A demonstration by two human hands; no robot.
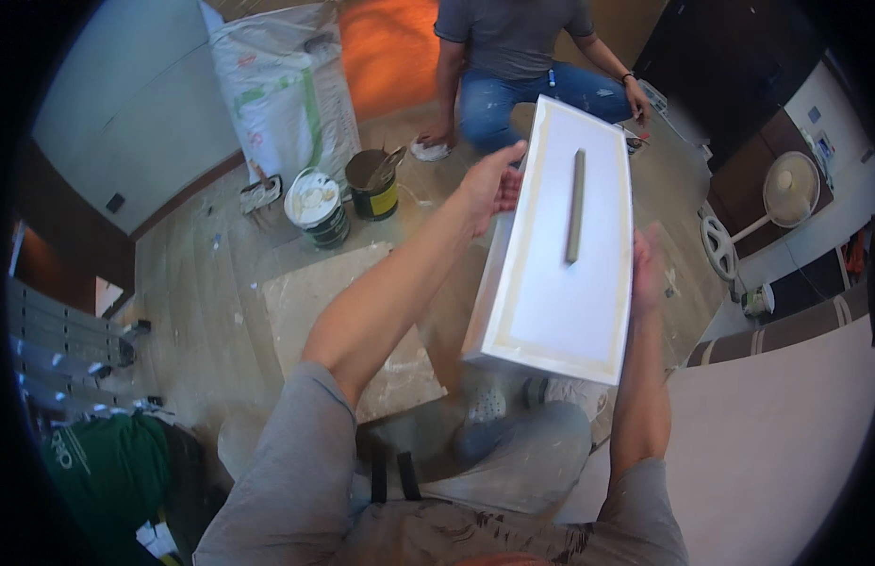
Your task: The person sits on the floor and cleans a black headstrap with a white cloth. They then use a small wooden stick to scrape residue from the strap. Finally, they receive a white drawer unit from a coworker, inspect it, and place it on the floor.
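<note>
A white drawer (541,283) is held up in front of me, its long front panel facing me. A pale beige border runs round the panel, and a grey-brown bar handle (576,206) is fixed along its middle. My left hand (494,191) grips the far left side, thumb up along the edge and fingers partly behind it. At the right side my right hand (647,271) is closed against the edge, somewhat blurred, with its fingertips hidden behind the drawer.
A person in jeans (499,99) sits beyond the drawer. A white bucket (317,209), a dark bucket (372,193) and a large white sack (282,94) stand at the far left. Below my left arm lies a pale board (301,283). A fan (789,189) stands at right.
</note>
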